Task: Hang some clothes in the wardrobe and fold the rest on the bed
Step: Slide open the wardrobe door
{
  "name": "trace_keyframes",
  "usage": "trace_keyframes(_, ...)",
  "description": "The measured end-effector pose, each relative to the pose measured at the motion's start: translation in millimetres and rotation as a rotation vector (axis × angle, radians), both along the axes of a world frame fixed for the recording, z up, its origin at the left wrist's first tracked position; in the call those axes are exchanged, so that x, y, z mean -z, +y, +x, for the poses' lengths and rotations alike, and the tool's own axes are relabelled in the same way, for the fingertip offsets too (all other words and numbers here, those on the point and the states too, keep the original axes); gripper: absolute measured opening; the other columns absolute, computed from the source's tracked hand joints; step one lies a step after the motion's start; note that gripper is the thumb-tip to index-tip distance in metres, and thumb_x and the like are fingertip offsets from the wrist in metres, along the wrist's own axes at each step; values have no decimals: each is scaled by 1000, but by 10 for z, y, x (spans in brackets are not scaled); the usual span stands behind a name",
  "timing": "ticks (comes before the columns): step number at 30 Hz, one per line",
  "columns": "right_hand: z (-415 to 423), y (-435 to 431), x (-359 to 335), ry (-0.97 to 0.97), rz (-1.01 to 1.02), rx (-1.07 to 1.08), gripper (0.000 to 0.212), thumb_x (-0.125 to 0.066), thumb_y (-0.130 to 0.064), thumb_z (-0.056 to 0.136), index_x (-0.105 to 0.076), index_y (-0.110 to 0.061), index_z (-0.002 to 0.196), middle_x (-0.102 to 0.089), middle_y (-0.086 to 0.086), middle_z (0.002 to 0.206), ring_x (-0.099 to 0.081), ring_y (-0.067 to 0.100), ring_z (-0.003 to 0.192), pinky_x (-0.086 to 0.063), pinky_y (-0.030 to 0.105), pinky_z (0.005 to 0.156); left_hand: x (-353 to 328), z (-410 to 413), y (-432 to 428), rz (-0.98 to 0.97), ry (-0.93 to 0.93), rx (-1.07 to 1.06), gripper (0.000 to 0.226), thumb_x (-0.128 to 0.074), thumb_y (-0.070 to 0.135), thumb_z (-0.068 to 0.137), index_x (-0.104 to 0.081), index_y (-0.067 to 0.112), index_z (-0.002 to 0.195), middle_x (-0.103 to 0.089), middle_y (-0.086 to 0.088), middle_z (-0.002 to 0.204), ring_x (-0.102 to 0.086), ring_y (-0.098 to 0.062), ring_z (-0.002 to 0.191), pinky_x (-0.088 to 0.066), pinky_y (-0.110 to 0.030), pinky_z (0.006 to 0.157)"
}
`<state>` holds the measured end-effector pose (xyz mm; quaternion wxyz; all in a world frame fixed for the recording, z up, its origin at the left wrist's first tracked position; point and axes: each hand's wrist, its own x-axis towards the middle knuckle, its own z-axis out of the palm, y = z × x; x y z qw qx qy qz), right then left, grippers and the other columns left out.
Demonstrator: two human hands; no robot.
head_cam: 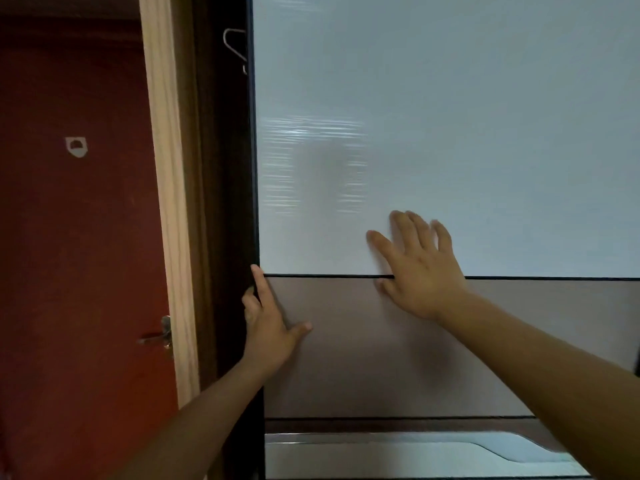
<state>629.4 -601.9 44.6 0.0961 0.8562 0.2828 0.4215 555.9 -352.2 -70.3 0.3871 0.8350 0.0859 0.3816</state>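
The room was dim, and a wardrobe front filled most of the view, directly ahead of the person. Nearest, low in the frame, a silver inlaid strip (398, 445) crossed the base of the tall sliding wardrobe door (450, 116), which had a black frame, a frosted white glass panel above and a matt brown panel (381, 358) below. The left hand (268, 327) gripped the door's left edge, fingers hooked round the black frame and thumb spread on the brown panel. The right hand (419, 268) lay flat and splayed across the seam between the two panels, holding nothing. The door looked stiff, heavy and smooth. A flat palm would probably slip on the glossy glass, so the framed edge seemed the surer hold, and the glass called for a steady push, not a shove. Beyond the edge lay a narrow dark gap where only the hook of a thin wire hanger (235, 50) showed, with the interior too black to read. No clothes or bed were in view. Farther left stood a pale wooden jamb (169, 202) and a dark red room door (76, 237) with a metal lever handle (157, 336).
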Motion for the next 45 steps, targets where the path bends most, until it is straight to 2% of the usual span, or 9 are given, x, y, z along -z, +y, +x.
trace_keyframes(3, -113, 128, -241, -45, 81, -117, 84, -57, -53, 93, -15, -25, 161, -16, 17, 164, -16, 36, 152, -22, 59, 118, -24, 54, -197, 66, 47, 11, 149, -87, 25, 76, 49, 51, 131, 1, 1, 156, -27, -34, 141, -27, -44, 117)
trace_keyframes(8, -156, 447, -832, -83, 83, -219, 85, -52, -54, 98, -1, -28, 161, 2, 14, 169, 2, 34, 156, -21, 60, 120, -24, 189, -440, 122, 110, 147, 133, -69, 13, 91, 52, 54, 127, -7, 1, 150, -37, -14, 124, -26, -24, 102)
trace_keyframes(17, 139, 381, -1166, -88, -8, 48, 85, -34, -79, 90, 0, -42, 158, 33, 17, 161, 29, 43, 148, -12, 81, 108, -48, 489, -670, 112, 82, 543, 91, -55, 32, 101, 18, 63, 146, 5, 33, 162, -9, 5, 150, -16, -39, 124)
trace_keyframes(23, 311, -196, -1165, -58, -7, 105, 75, -41, -75, 90, -22, -37, 153, 31, 17, 162, 25, 43, 149, -17, 78, 110, -259, 770, -1082, 128, 133, 705, 102, -62, 26, 99, 21, 62, 145, -2, 16, 168, -22, -5, 151, -24, -44, 123)
trace_keyframes(29, 463, -771, -1151, -37, -18, 201, 77, -41, -72, 93, -18, -34, 156, 31, 19, 161, 23, 44, 150, -16, 73, 115, -275, 1084, -1620, 212, 157, 783, 107, -63, 25, 99, 27, 62, 142, 6, 41, 152, -20, 16, 134, -23, -24, 111)
trace_keyframes(33, 585, -1183, -1135, -24, -23, 241, 77, -43, -70, 94, -19, -33, 156, 31, 19, 162, 22, 44, 150, -11, 72, 116, -286, 1288, -2042, 254, 154, 819, 110, -62, 21, 99, 32, 59, 141, 11, 15, 164, -14, -2, 148, -22, -31, 119)
trace_keyframes(38, 745, -1686, -1058, -87, -41, 293, 74, -38, -69, 96, -22, -30, 156, 23, 23, 164, 19, 40, 152, -2, 71, 117, -284, 1518, -2571, 298, 157, 837, 109, -60, 21, 100, 36, 52, 142, 18, 19, 155, -8, 2, 142, -16, -27, 118)
trace_keyframes(41, 842, -1996, -1001, -163, -62, 307, 72, -39, -66, 97, -26, -27, 156, 17, 23, 165, 16, 41, 153, -4, 72, 116, -299, 1636, -2887, 318, 158, 844, 110, -59, 22, 101, 40, 53, 139, 12, 18, 155, -24, -15, 148, -26, -39, 121)
trace_keyframes(45, 977, -2413, -926, -267, -150, 306, 68, -36, -57, 102, -27, -18, 157, 9, 20, 167, 9, 38, 155, -5, 72, 116, -298, 1842, -3284, 345, 114, 849, 113, -60, 24, 100, 42, 63, 127, 17, 18, 154, -16, -14, 150, -18, -23, 112)
